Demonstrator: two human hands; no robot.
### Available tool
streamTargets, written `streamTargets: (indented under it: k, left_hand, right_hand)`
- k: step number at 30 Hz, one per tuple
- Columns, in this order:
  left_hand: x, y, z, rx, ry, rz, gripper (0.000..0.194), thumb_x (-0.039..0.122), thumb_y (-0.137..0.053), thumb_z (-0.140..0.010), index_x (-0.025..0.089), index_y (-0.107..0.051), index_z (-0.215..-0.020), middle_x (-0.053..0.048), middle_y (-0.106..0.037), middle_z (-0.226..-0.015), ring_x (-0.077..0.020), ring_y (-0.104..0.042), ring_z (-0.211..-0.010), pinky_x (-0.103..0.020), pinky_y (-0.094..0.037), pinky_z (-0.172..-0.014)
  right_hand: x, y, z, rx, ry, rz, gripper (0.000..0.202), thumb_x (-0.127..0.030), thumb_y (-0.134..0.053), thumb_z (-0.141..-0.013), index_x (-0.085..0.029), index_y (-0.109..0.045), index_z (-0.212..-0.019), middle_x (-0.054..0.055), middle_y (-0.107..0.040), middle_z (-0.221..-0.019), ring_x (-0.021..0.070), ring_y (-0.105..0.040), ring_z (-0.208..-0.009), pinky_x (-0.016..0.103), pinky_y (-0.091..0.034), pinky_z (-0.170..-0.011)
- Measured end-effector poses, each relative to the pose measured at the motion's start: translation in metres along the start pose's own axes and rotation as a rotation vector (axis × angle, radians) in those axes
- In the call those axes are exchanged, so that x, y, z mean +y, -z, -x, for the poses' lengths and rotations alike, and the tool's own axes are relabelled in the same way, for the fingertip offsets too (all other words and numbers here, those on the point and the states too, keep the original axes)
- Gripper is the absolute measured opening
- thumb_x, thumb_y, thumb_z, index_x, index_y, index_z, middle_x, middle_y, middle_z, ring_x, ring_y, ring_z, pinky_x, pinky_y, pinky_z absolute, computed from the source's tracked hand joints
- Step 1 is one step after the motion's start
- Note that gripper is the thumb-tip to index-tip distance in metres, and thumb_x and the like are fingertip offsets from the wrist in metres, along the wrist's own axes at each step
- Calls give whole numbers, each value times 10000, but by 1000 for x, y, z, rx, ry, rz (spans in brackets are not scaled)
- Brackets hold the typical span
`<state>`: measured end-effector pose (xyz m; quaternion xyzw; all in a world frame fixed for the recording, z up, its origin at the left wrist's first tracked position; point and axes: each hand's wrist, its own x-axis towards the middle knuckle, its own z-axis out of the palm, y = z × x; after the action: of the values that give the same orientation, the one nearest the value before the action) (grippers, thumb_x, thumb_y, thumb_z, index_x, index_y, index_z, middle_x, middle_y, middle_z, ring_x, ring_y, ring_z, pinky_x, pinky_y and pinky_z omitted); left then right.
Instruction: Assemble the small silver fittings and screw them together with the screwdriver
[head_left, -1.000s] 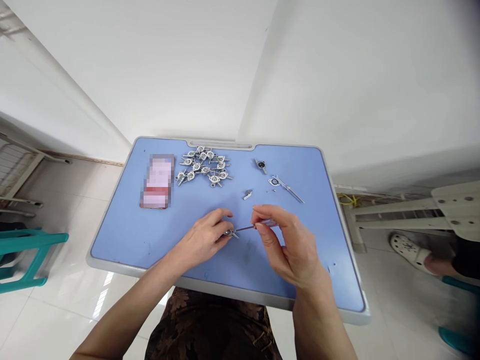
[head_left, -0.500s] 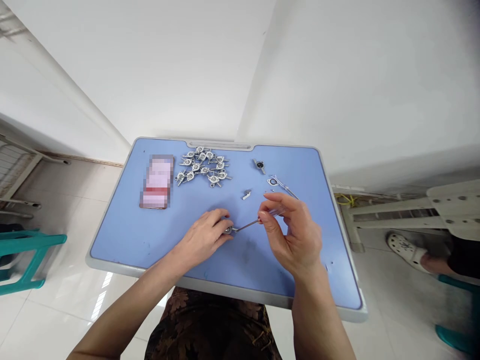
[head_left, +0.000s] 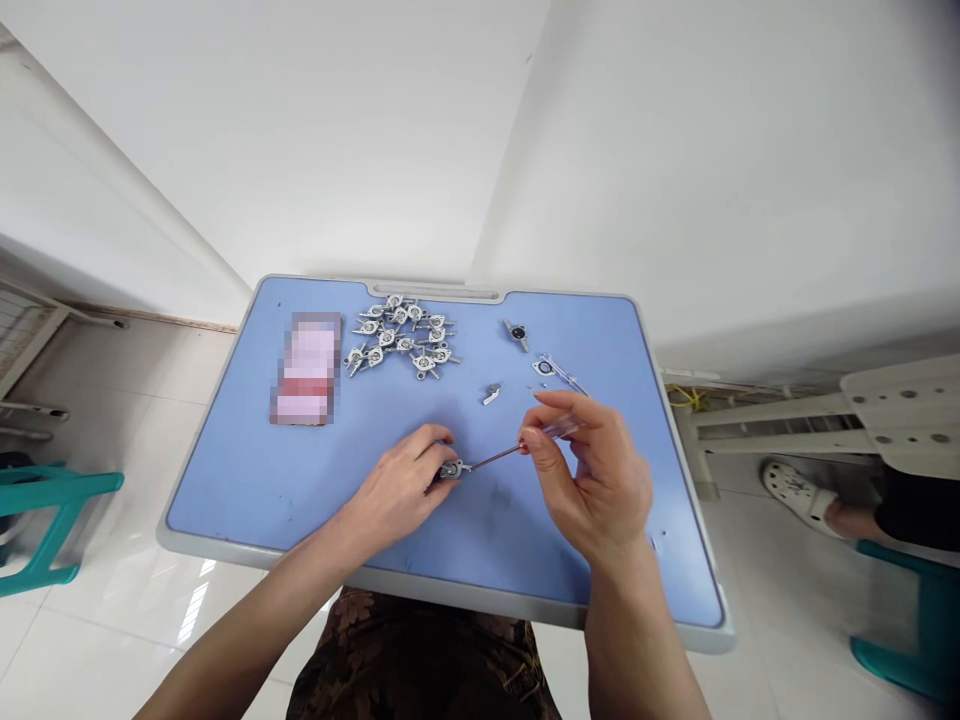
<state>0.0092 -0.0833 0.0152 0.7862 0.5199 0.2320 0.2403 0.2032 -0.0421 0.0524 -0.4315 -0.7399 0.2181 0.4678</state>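
Observation:
Pinched in my left hand (head_left: pixel 409 477) is a small metal valve-like fitting (head_left: pixel 451 469), held low over the blue table (head_left: pixel 330 510); my fingers cover its left part. My right hand (head_left: pixel 592 470) is closed round the clear handle of a screwdriver (head_left: pixel 501 456). The thin shaft points left, and its tip meets or nearly meets the right end of the fitting. Beyond my hands lie a small metal lever (head_left: pixel 492 393), a fitting with a dark centre (head_left: pixel 517 333) and a flat plate with a round hole (head_left: pixel 544 367). Tiny pieces are scattered near the plate.
Several similar metal fittings (head_left: pixel 405 340) are grouped at the table's back middle. A phone with a blurred screen (head_left: pixel 306 368) lies at the left. Green stools (head_left: pixel 60 520) stand on both sides. Another person's foot in a white clog (head_left: pixel 796 492) shows at the right.
The fitting in my left hand shows more of its face than before. The screwdriver stays at its right end, and the whole view has shifted slightly.

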Motion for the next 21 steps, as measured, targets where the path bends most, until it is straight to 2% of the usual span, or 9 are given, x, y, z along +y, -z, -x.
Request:
streamTargets:
  k: [9,21]
  left_hand:
    - [0,-3,-1,62,-101,-10,95,134,-520,-906,177,-575,-971,-78,-600,-1107,-181,-632,-954,-320,-552,-855]
    - [0,-4,-1,68,-90,23,103,137,-513,-914,178,-591,-967,-78,-607,-1124,-179,-635,-956,-323,-551,-865]
  right_hand:
    - [2,-1,1,-8,-50,8,364,-141,-577,-890,-241,-497,-1231,9,-628,-863,131,-623,-716,302,-557,-675]
    - [5,-9,-1,13,-180,48,282,-240,-586,-900,-243,-513,-1172,0,-637,-855,124,-632,-649,310,-562,-637]
